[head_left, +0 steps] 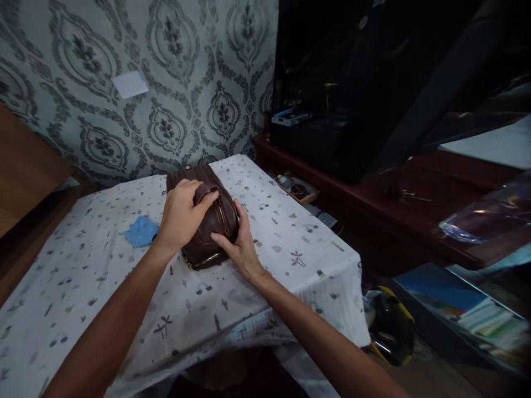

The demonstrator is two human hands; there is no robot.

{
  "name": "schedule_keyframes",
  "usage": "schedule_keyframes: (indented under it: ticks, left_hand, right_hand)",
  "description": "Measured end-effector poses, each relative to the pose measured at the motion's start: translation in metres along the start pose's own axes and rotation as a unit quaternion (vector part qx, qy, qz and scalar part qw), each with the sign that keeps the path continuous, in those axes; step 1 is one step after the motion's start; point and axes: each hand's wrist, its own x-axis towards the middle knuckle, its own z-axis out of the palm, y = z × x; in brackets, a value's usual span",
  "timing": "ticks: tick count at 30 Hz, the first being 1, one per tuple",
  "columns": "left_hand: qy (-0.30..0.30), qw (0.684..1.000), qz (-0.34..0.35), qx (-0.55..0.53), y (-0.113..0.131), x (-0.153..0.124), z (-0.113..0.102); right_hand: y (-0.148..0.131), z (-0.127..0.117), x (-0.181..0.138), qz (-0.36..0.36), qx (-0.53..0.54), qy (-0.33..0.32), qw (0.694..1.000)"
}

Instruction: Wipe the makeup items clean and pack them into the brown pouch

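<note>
A dark brown leather bag (209, 225) with gold-coloured zips lies on the cloth-covered table (286, 257). My left hand (182, 213) grips a raised leather piece on the bag's top, thumb on its right side; whether that is a handle or a flap I cannot tell. Around the bag's near right side, my right hand (243, 246) is closed, its thumb on top and its fingers along the edge. Left of the bag, close to my left wrist, is a crumpled blue cloth (141, 231).
Patterned wallpaper (182, 83) rises behind the table. To the right stands a dark red cabinet (415, 199) with a large black screen (332, 66) and an open drawer (305, 190). A brown wooden panel (29, 166) is at left. Lower right, a black-and-yellow object (392, 326) sits beside the table.
</note>
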Motion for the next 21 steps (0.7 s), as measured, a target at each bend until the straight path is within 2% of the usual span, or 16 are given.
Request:
schedule_keyframes:
  ticks: [5,12,15,21]
  left_hand:
    - [0.016,0.999,0.011,-0.029,0.007,-0.007,0.006]
    - [-0.032,0.996,0.077,-0.017,0.012,-0.029,0.003]
    - [-0.023,0.997,0.068,-0.026,0.004,-0.03,-0.007]
    - [0.036,0.998,0.003,0.051,-0.016,-0.043,-0.027]
  right_hand:
    - [0.001,0.002,0.001,0.005,-0.026,0.006,1.0]
    - [0.0,0.002,0.001,0.007,-0.026,0.007,1.0]
    - [-0.004,-0.001,-0.001,0.011,-0.012,-0.004,1.0]
    - [-0.011,-0.004,-0.002,0.011,0.006,-0.026,1.0]
